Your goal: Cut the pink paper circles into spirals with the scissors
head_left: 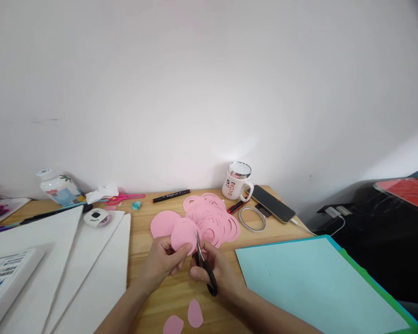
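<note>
Left hand (165, 260) pinches a pink paper circle (181, 239), thumb on top, fingers closed underneath. Right hand (220, 272) has fingers curled round black-handled scissors (205, 266), blades at the circle's right edge; from here I can't tell how far apart. Circle's held above the wooden table (139, 246), near a pink cutout pile (212, 214). White mug (233, 186) stands behind the pile.

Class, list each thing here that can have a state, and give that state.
Left hand: pinching paper circle
Right hand: gripping black scissors
Paper circle: held, blade at edge
Black scissors: held, opening unclear
Paper rings: heaped
Mug: upright
Phone: screen dark, cable attached
Bottle: capped
Marker: lying flat
</note>
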A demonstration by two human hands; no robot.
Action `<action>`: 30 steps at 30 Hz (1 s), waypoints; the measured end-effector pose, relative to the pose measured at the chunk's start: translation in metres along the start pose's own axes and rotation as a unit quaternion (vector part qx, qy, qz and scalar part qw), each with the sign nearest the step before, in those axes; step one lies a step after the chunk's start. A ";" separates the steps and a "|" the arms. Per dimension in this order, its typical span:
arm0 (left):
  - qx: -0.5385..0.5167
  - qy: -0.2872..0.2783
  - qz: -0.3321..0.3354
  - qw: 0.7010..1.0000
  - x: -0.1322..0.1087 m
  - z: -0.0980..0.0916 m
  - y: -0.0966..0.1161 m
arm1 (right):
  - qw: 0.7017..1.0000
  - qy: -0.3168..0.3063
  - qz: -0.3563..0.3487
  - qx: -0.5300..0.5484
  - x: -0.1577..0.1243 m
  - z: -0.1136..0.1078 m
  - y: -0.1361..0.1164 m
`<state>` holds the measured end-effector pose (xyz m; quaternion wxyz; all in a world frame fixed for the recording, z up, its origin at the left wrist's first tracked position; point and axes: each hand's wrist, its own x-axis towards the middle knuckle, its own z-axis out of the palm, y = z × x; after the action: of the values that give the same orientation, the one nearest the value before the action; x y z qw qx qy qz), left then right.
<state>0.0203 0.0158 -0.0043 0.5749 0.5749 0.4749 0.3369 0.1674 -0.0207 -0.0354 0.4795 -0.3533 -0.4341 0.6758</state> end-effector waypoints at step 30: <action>-0.037 0.039 0.040 0.998 0.000 0.001 0.004 | 0.998 0.017 -0.006 -0.054 0.004 0.001 0.006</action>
<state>0.0214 0.0157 -0.0002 0.5630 0.5583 0.4606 0.3989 0.1633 -0.0183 -0.0403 0.4711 -0.3880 -0.4639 0.6421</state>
